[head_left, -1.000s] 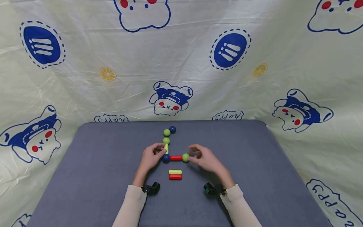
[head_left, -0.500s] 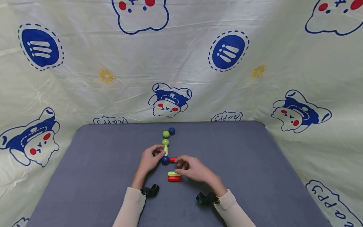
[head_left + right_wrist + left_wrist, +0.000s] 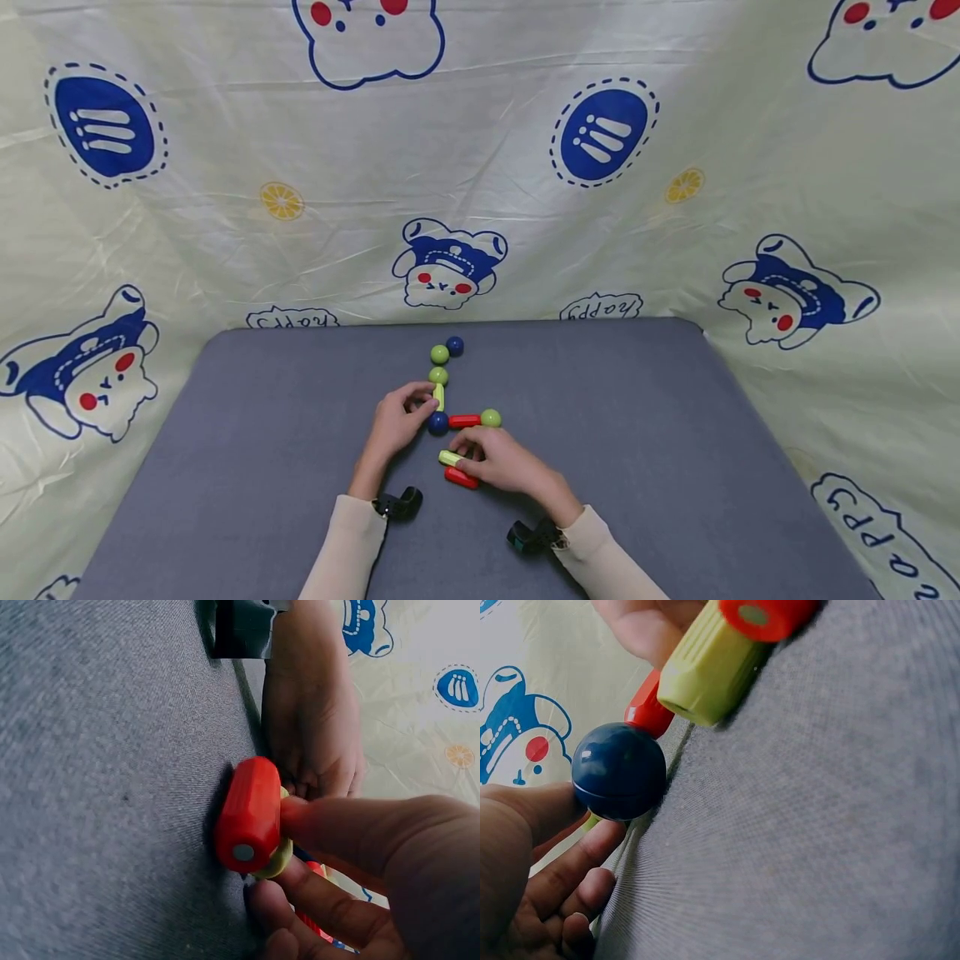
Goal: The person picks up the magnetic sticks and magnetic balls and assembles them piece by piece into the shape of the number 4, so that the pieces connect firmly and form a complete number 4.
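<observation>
My left hand (image 3: 399, 415) pinches the upright yellow-green magnetic stick (image 3: 439, 397) at the left of an L-shaped chain. A dark blue ball (image 3: 619, 771) sits at the chain's corner, right at the left thumb. From it a red magnetic stick (image 3: 465, 421) runs right to a green ball (image 3: 491, 417). Nearer the front, my right hand (image 3: 504, 460) has thumb and fingers on a second yellow-green stick (image 3: 712, 671), which lies slanted. Against it lies another red stick (image 3: 250, 814), its metal end facing the right wrist camera.
Beyond the left hand, a green ball (image 3: 438, 377) touches the upright stick's far end. Another green ball (image 3: 439, 355) and a blue ball (image 3: 455, 346) follow toward the back edge. The grey table (image 3: 300, 500) meets a printed curtain (image 3: 510, 192) behind.
My right hand has left the green ball at the chain's right end and come down to the loose pair. Both loose sticks have turned to a slant. The left hand has stayed put.
</observation>
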### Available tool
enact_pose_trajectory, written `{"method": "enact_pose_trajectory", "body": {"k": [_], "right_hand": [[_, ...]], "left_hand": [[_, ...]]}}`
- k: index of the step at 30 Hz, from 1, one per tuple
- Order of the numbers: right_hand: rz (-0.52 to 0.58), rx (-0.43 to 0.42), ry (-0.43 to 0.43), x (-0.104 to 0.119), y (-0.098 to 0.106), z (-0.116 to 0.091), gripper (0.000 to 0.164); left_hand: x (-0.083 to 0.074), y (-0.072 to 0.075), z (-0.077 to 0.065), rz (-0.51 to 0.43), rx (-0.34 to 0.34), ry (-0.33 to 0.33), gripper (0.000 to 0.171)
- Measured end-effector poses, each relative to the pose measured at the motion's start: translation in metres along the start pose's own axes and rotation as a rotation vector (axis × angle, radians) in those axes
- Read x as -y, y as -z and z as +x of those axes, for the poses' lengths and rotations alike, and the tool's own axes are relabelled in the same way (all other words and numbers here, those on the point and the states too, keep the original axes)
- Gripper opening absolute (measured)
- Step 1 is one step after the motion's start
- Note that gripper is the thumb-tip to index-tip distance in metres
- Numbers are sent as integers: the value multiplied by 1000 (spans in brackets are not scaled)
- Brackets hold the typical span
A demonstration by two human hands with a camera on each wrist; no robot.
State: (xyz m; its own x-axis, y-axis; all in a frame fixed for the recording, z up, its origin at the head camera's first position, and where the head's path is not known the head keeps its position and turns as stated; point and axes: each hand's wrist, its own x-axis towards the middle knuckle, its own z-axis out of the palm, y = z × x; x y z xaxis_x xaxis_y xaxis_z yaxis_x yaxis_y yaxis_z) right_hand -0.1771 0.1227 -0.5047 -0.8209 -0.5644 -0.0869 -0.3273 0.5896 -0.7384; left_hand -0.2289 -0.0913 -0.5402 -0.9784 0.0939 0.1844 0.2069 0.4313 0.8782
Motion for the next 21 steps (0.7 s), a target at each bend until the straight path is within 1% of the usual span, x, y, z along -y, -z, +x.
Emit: {"method": "enact_pose_trajectory", "body": {"k": [11,14,16,19,21], "right_hand": [[15,5,18,2,-2,1,18],[23,0,30,2,-1,0,22],[35,-16,53,3,1,0,27],[26,-67,97,4,4,-1,35],[22,-101,111,4,6,0,38]], "left_hand": [[0,1,0,9,-5,-9,25],[-1,1,-1,17,-1,-6,25],[0,1,-2,19,-1,-7,25],[0,0,-1,23,-2,-8,25],[0,1,-1,24,-2,-5,25]]}}
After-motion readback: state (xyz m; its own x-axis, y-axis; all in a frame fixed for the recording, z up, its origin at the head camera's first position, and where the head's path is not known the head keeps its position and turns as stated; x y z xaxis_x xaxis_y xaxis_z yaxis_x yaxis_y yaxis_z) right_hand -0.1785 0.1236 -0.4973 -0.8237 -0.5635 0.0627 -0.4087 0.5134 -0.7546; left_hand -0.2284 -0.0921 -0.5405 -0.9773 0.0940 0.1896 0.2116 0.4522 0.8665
